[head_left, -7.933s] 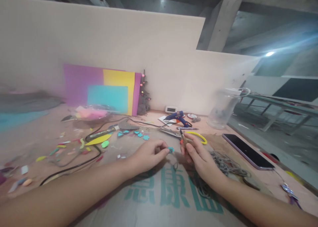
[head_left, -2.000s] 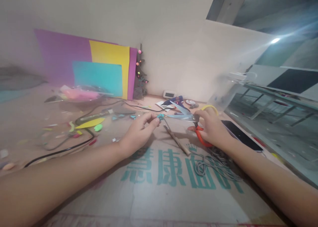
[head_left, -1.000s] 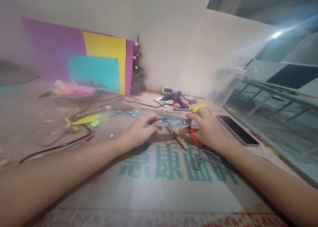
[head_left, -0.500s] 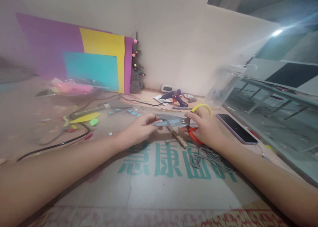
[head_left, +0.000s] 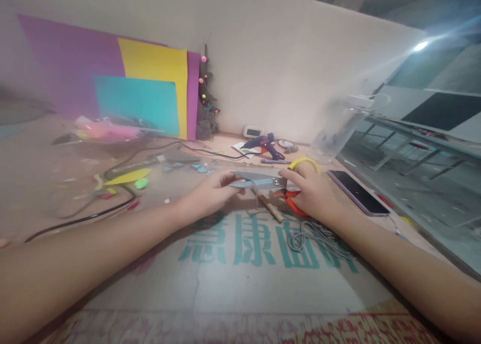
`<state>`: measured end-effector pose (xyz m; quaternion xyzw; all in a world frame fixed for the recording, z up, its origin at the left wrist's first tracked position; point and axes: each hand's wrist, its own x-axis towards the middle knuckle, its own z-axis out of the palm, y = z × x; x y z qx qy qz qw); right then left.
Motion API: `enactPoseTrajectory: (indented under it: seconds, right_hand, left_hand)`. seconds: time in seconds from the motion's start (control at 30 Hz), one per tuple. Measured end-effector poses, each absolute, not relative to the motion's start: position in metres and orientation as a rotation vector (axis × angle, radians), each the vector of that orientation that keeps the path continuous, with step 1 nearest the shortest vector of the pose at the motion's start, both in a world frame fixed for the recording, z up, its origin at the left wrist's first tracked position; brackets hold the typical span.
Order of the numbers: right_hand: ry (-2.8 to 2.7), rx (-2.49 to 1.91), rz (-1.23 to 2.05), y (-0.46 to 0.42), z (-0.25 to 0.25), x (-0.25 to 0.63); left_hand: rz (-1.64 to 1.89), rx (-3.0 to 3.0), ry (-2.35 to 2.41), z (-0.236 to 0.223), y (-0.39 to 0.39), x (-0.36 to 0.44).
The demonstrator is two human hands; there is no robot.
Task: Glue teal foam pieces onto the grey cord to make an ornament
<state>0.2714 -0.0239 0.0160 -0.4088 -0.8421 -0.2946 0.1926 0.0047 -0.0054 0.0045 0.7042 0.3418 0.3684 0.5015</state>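
My right hand grips a pair of scissors with one yellow and one orange handle loop. Their blades are parted and point left, across the fingertips of my left hand. Those left fingers are pinched; the small teal foam flower seen there earlier is now hidden behind the blades. A grey cord loops over the lower blade near my left fingertips. Beneath the scissors, a thin tool with a wooden handle lies on the printed sheet. A loose bundle of grey cord lies below my right hand.
Behind my hands are a blue glue gun, a small white clock and teal foam flowers. A phone lies at right, by a clear plastic jar. Foam sheets stand at the back left; a black cable crosses the left.
My right hand has laid down the wooden-handled tool and taken up the scissors. Their blades moved left to my left fingertips, covering the teal flower. Over the last half second, the hands barely moved.
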Motion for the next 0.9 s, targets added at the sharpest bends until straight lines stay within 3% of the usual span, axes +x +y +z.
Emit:
enactPoseTrajectory:
  seconds: [0.23, 0.5, 0.9]
  right_hand:
    - [-2.379, -1.235, -0.726, -0.026, 0.018, 0.27]
    - [-2.11, -1.485, -0.238, -0.009, 0.015, 0.275]
    - [-2.398, -1.682, -0.301, -0.014, 0.025, 0.273]
  left_hand:
    - [0.933, 1.839, 0.864, -0.002, -0.001, 0.002]
    - [0.89, 1.795, 0.807, 0.002, -0.004, 0.004]
    - [0.864, 1.963, 0.851, 0.002, -0.01, 0.003]
